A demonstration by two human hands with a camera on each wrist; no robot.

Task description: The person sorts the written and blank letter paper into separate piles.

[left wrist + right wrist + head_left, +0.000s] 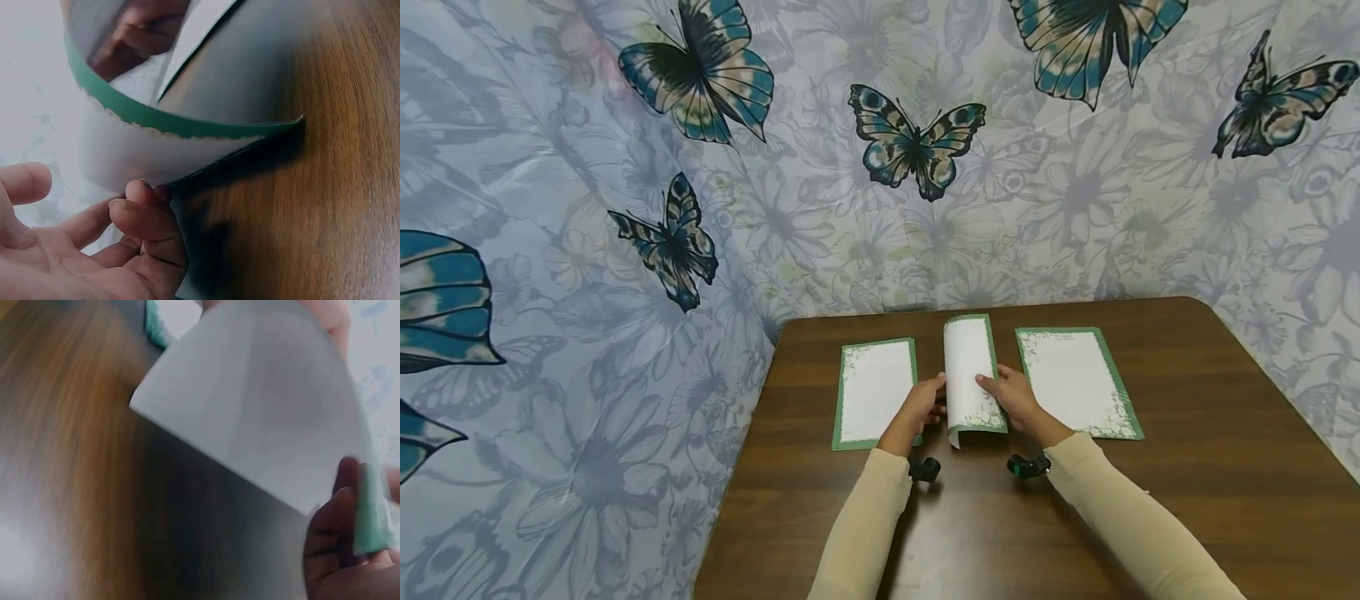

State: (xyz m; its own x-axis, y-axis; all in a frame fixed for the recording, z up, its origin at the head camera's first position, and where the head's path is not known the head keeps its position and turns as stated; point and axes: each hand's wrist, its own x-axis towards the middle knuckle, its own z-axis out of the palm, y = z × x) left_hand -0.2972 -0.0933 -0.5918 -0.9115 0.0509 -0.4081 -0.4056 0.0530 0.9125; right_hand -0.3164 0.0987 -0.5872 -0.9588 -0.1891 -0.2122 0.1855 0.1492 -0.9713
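A white paper sheet with a green border and leafy print [972,375] stands bent into a curve above the table, its left side rolled back. My right hand [1022,400] pinches its right edge, thumb on the printed face and fingers behind, as the right wrist view also shows. On the other side my left hand [922,404] is at the curved part. In the left wrist view the left fingertips [140,212] touch or nearly touch the sheet's outer face, while the thumb stays apart from it. The sheet's plain back [262,400] fills much of the right wrist view.
Flat on the brown wooden table [1075,533] lie two similar green-bordered sheets, one at left [878,387] and one at right [1071,375]. Behind the table hangs a butterfly-print cloth [955,242]. A black device [925,469] sits at each wrist.
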